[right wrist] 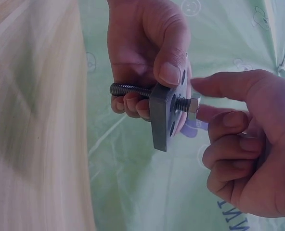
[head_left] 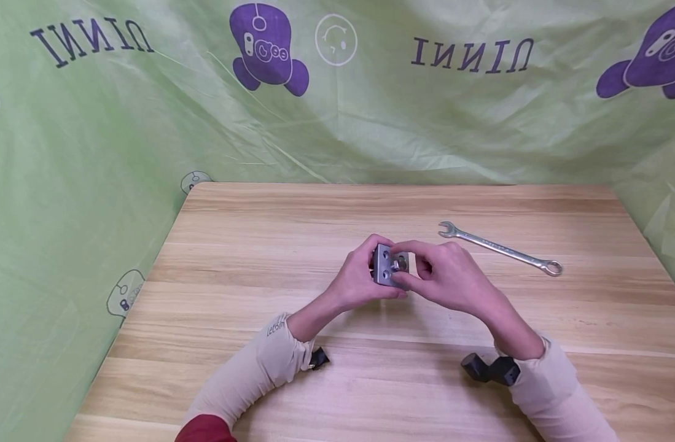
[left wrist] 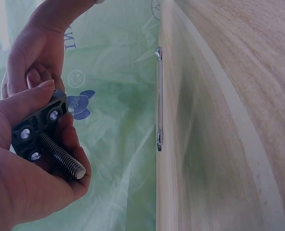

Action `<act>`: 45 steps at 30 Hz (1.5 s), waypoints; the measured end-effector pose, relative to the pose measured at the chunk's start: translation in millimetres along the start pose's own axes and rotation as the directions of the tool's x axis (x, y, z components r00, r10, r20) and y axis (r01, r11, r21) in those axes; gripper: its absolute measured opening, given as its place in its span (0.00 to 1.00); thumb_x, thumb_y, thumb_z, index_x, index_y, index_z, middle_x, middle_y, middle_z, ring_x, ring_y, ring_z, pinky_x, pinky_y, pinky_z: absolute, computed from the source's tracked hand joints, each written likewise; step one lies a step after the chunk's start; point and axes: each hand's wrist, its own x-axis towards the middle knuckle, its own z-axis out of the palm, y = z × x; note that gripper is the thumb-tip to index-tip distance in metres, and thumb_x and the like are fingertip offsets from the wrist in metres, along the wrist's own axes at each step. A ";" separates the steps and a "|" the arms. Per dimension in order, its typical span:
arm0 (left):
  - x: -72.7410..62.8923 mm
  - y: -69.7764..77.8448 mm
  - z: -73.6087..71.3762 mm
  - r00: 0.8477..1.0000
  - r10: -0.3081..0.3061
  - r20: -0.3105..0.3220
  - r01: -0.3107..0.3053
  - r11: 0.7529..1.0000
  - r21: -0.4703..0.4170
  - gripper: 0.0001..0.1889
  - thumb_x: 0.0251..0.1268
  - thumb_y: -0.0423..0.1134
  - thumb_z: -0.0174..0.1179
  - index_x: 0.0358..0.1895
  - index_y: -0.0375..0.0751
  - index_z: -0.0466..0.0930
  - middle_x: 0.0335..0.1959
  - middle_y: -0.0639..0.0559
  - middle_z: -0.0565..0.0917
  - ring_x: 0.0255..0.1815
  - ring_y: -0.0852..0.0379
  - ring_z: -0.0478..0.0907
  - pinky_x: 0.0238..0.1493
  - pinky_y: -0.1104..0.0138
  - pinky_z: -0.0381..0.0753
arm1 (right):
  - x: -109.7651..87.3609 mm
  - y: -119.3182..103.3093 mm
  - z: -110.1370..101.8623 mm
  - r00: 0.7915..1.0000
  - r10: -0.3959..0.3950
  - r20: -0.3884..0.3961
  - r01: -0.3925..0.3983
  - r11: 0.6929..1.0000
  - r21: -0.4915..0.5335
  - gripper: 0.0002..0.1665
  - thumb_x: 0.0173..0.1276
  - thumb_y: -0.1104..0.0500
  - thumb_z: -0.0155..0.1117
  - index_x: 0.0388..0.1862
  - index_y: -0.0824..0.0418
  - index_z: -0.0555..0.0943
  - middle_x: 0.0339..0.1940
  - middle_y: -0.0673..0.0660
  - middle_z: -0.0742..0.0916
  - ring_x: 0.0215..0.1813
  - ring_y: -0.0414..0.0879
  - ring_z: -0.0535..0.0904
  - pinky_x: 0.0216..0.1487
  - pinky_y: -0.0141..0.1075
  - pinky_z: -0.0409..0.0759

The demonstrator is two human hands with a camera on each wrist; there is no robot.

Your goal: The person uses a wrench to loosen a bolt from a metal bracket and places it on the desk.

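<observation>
My left hand (head_left: 359, 276) grips a grey rectangular plate (head_left: 384, 254) with round holes, thumb on one edge and fingers around the other. A long threaded bolt (left wrist: 63, 156) passes through the plate's middle, its shank sticking out on the palm side. Its hex head (right wrist: 194, 105) stands a little off the opposite face, with some thread showing. The plate's dark ribbed back (left wrist: 21, 147) shows in the left wrist view. My right hand (head_left: 453, 276) has index finger and thumb spread either side of the bolt head, a gap showing at the index fingertip; its other fingers are curled.
A combination wrench (head_left: 500, 248) lies on the wooden table (head_left: 249, 245), beyond and right of my hands. Green printed cloth (head_left: 370, 135) hangs behind the table and along its sides. Black devices (head_left: 489, 369) are strapped at both sleeves.
</observation>
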 end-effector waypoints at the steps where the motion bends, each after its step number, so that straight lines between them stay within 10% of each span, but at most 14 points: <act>1: -0.1 -0.1 0.0 1.000 0.000 0.000 0.000 1.000 0.000 0.37 0.38 0.30 0.80 0.57 0.40 0.72 0.47 0.40 0.85 0.43 0.60 0.79 0.47 0.72 0.79 | 0.1 -0.3 0.3 1.000 0.017 0.001 -0.017 1.000 0.002 0.18 0.59 0.54 0.76 0.48 0.54 0.86 0.12 0.42 0.70 0.17 0.31 0.61 0.21 0.28 0.61; 19: 0.5 -0.3 0.7 1.000 0.006 0.012 -0.005 1.000 -0.021 0.38 0.38 0.29 0.80 0.58 0.38 0.71 0.50 0.38 0.84 0.44 0.58 0.80 0.45 0.73 0.81 | 1.8 -3.5 7.3 0.982 0.185 0.033 -0.177 0.970 -0.169 0.25 0.67 0.42 0.66 0.16 0.52 0.71 0.12 0.45 0.68 0.18 0.39 0.63 0.23 0.32 0.59; 45: -0.5 -0.6 0.0 1.000 -0.001 0.000 0.001 1.000 -0.022 0.37 0.39 0.29 0.80 0.57 0.39 0.71 0.47 0.38 0.85 0.41 0.62 0.79 0.45 0.73 0.79 | -2.4 -2.5 3.8 1.000 0.018 -0.021 -0.021 0.990 -0.139 0.12 0.60 0.54 0.72 0.42 0.53 0.87 0.13 0.44 0.72 0.18 0.34 0.61 0.22 0.29 0.59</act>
